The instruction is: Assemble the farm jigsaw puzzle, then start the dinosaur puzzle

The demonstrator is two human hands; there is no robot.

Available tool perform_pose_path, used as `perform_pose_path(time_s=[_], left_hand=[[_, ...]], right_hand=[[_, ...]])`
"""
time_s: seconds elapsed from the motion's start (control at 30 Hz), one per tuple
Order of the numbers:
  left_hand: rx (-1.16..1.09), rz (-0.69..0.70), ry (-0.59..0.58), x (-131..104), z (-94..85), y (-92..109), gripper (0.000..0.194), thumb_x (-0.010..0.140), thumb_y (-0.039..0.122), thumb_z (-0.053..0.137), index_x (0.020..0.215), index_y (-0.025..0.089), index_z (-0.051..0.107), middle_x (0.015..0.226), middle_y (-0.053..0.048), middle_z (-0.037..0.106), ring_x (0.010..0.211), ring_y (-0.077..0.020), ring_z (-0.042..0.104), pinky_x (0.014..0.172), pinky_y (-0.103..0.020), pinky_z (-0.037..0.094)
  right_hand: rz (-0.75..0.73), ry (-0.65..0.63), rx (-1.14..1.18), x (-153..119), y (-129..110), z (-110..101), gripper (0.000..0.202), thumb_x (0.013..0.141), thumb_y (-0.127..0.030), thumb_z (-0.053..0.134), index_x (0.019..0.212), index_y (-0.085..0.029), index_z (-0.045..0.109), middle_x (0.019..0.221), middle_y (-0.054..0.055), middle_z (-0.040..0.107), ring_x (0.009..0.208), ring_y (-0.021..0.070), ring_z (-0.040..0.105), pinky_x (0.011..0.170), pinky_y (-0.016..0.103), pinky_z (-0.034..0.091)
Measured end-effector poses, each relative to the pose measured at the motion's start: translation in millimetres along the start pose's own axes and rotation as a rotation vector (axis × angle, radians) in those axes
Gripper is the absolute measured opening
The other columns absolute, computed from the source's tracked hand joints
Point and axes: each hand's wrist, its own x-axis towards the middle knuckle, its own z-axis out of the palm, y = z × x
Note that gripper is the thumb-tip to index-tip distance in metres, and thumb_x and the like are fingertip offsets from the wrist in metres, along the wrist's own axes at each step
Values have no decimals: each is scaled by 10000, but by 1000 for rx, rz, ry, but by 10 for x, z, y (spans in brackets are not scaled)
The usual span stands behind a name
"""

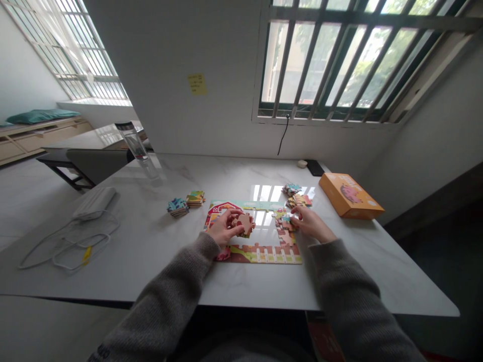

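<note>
A partly joined jigsaw puzzle (264, 255) lies on the white table, its outer frame showing a red barn, a white fence and pink shapes around a bare middle. Over its left side, my left hand (225, 227) is closed around a small stack of puzzle pieces (244, 224). At the right side of the frame, my right hand (308, 223) has its fingertips on a puzzle piece (287, 222) with a blue-green patch. Whether that piece is lifted or lies flat, I cannot tell.
Piles of puzzle pieces stand behind the puzzle, at left (178, 206) and right (299, 200). An orange box (350, 196) and black phone (315, 168) are at the right. A glass bottle (133, 142), white adapter (96, 202) and cable (71, 251) are at the left.
</note>
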Motion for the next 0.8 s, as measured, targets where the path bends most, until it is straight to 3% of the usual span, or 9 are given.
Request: perform_pose_path(time_s=[0.13, 0.23, 0.33, 0.5, 0.67, 0.8], left_hand=[[14, -4, 11, 15, -4, -22, 550, 685, 343, 845, 1087, 171, 510, 997, -56, 685, 869, -187, 680, 817, -347, 526], [21, -7, 12, 21, -9, -43, 541, 700, 366, 837, 1079, 174, 503, 986, -59, 687, 870, -197, 683, 826, -361, 525], [33, 2, 21, 16, -8, -51, 529, 710, 380, 833, 1080, 179, 513, 936, -47, 689, 825, -190, 680, 797, -348, 526], [32, -41, -25, -10, 11, -4, 557, 681, 325, 851, 1112, 194, 523, 940, -30, 669, 844, -183, 673, 794, -333, 539], [52, -35, -59, -20, 12, 23, 636, 664, 266, 844, 1201, 193, 512, 1045, -65, 662, 967, -211, 664, 857, -359, 544], [57, -25, -58, -10, -1, 0, 594, 682, 259, 817, 1194, 185, 526, 1070, -73, 664, 982, -217, 671, 861, -365, 557]], right_hand=[[-129, 86, 232, -97, -412, 41, 240, 915, -370, 495, 994, -187, 628, 672, -6, 556, 627, 167, 512, 606, 286, 384], [-245, -39, 471, -220, -840, 210, 270, 961, -402, 470, 1101, -205, 590, 728, -8, 593, 679, 164, 554, 637, 281, 416], [-309, -155, 543, -307, -1118, 421, 210, 946, -379, 538, 1075, -215, 566, 757, -11, 631, 690, 155, 576, 652, 279, 422], [-210, -144, 738, -295, -1125, 616, 175, 921, -375, 568, 962, -215, 510, 752, -11, 642, 675, 151, 597, 619, 272, 442], [-147, -202, 869, -268, -1096, 604, 189, 905, -377, 572, 945, -213, 488, 731, -12, 660, 669, 149, 616, 614, 274, 457], [-125, -147, 861, -258, -1098, 601, 204, 897, -396, 582, 928, -214, 495, 723, -12, 660, 661, 148, 610, 612, 279, 458]])
